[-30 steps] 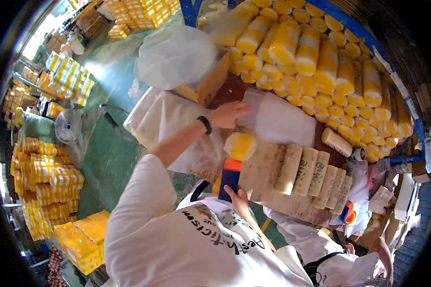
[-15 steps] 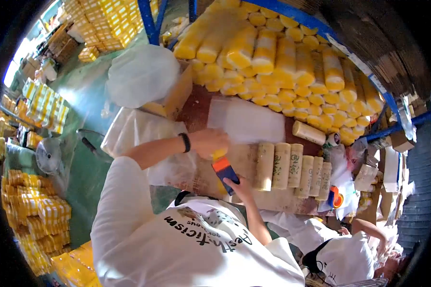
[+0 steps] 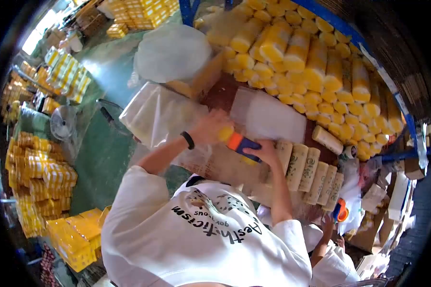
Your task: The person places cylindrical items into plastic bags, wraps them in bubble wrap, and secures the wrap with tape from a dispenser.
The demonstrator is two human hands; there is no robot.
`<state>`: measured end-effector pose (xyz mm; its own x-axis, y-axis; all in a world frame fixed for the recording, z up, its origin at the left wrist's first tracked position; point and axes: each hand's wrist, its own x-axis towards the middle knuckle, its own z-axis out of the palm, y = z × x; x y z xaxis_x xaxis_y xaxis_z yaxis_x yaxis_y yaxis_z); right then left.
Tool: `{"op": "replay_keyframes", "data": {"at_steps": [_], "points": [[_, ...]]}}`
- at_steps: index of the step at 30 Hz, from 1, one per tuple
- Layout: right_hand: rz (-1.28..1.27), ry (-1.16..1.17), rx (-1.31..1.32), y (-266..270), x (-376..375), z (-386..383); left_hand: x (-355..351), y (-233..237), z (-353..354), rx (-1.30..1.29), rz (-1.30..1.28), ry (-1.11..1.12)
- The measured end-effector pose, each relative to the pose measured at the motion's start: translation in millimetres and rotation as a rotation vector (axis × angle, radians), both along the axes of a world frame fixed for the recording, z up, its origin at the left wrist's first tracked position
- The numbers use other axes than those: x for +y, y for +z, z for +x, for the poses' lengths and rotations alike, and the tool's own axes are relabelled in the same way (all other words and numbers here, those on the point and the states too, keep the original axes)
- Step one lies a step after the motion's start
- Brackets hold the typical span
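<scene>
My right hand (image 3: 266, 152) is closed around a blue and orange tape dispenser (image 3: 246, 146), tilted over the work table (image 3: 215, 165). At the dispenser's left end, my left hand (image 3: 209, 126), with a black band on the wrist, has its fingers curled beside a round yellow piece (image 3: 225, 133). Motion blur hides what those fingers grip. Just right of my right hand, several cream-coloured rolls (image 3: 298, 167) with green writing lie side by side. Behind both hands rests a flat stack of whitish sheets (image 3: 273, 118).
Yellow-and-white wrapped rolls (image 3: 316, 67) are piled high behind the table. To the left stand a plastic-covered bundle (image 3: 163, 112) and a carton with round translucent sheets (image 3: 173, 52). A second tape dispenser (image 3: 341, 210) lies at right, near a co-worker's arm (image 3: 324, 235).
Both hands and the tape dispenser have shifted slightly, and the dispenser has swung from steep to nearer level. The whole view has turned, with the co-worker now lower in the picture.
</scene>
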<state>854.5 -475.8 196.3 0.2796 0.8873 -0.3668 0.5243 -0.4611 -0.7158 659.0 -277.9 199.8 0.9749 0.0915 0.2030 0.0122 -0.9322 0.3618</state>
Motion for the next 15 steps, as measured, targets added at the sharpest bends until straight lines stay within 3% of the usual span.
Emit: {"op": "replay_keyframes", "data": {"at_steps": [3,5,9,10,15], "points": [[0.172,0.034,0.091,6.8,-31.7,8.5,-35.7,30.6,-4.0,0.079,-0.059,0.07],[0.12,0.0,0.118,18.7,-45.1,7.6,-46.1,32.0,-3.6,0.071,-0.168,0.137],[-0.056,0.004,0.087,18.0,-40.2,-0.9,-54.2,-15.0,-16.2,-0.006,-0.456,0.169],[-0.12,0.071,-0.03,8.8,-32.0,-2.8,-52.4,-27.4,-21.6,-0.007,-0.531,0.17],[-0.007,0.198,-0.083,-2.2,15.9,-44.9,-41.5,-80.6,-76.7,-0.047,-0.681,0.372]]}}
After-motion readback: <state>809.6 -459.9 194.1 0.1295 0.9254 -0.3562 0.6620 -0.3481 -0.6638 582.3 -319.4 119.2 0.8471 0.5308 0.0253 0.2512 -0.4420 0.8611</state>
